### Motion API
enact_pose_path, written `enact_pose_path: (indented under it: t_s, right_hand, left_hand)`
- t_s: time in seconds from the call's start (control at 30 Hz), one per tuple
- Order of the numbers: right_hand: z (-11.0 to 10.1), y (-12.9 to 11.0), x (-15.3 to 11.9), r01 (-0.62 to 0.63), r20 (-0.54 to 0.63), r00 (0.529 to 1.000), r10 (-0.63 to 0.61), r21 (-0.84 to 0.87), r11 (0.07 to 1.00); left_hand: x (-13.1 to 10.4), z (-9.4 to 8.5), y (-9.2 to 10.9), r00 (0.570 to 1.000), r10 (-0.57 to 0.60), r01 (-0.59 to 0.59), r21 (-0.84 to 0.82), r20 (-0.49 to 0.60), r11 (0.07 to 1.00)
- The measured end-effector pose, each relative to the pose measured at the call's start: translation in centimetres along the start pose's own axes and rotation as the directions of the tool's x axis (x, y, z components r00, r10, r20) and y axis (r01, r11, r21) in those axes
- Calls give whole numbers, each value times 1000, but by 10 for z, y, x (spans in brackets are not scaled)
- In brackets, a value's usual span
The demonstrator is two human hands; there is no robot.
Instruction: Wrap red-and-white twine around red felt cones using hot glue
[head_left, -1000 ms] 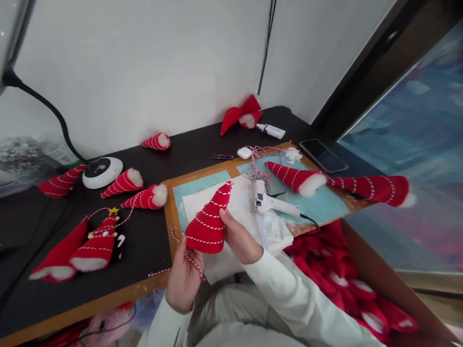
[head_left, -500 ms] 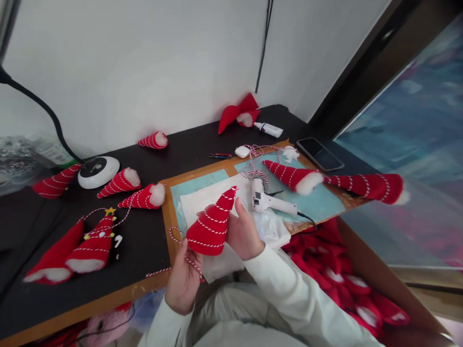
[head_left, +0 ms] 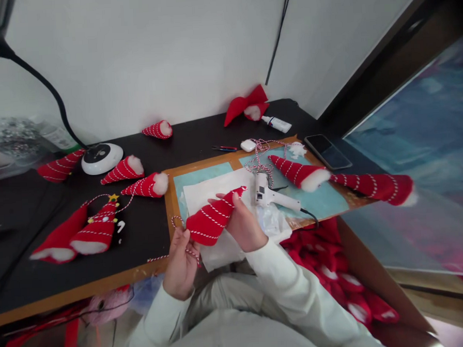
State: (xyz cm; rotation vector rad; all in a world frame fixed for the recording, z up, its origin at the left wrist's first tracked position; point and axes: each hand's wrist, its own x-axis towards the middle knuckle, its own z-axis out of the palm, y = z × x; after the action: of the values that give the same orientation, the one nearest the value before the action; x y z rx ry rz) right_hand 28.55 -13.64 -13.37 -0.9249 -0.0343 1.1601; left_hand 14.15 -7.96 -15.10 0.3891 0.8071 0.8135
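Observation:
A red felt cone [head_left: 208, 222], wound with red-and-white twisted cord, is held between my two hands over the white sheet [head_left: 201, 190]. My right hand [head_left: 245, 223] cups it from the right, with the thumb near its narrow tip. At the wide end my left hand [head_left: 182, 259] pinches the lower left edge. A loose length of the cord [head_left: 177, 221] loops out beside my left fingers, and more trails below them. To the right of the cone lies a white glue gun [head_left: 273, 194] with a black cable.
Stuffed red cones lie at the left, including one with a yellow star [head_left: 114, 198], and at the right [head_left: 299, 173]. Tangled cord [head_left: 259, 164], a phone [head_left: 328, 151], pliers [head_left: 224, 148] and a glue bottle [head_left: 277, 123] are behind. A box below holds red pieces [head_left: 321, 262]. A lamp base [head_left: 102, 158] stands left.
The cone has tilted, its tip swinging right and its wide end turning left. Both hands still hold it. The whole view has shifted slightly.

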Motion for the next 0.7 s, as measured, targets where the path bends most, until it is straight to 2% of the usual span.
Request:
enact_pose_path:
  t_s: [0.07, 0.2, 0.3, 0.37, 0.47, 0.6, 0.7]
  right_hand:
    - [1, 8, -4, 45, -20, 999, -46, -43, 998]
    - [0, 15, -10, 80, -7, 997, -81, -112, 990]
    - [-4, 13, -9, 152, 3, 988, -153, -149, 977]
    - [-7, 11, -8, 214, 55, 977, -208, -161, 964]
    - [-14, 10, -7, 326, 169, 939, -298, -167, 931]
    - [-24, 14, -2, 510, 269, 850, -454, -200, 837]
    - [-29, 19, 1, 559, 307, 816, -490, -202, 804]
  left_hand:
    - [2, -1, 0, 992, 99, -105, 73, 81, 992]
    - [4, -3, 0, 948, 277, -308, 232, 158, 923]
    - [6, -7, 3, 921, 319, -382, 344, 224, 858]
    - [6, -9, 7, 906, 335, -418, 430, 259, 800]
    - [5, -9, 15, 869, 400, -494, 542, 291, 680]
    - [0, -5, 21, 820, 473, -560, 623, 323, 545]
    - [-2, -5, 18, 821, 478, -548, 662, 311, 511]
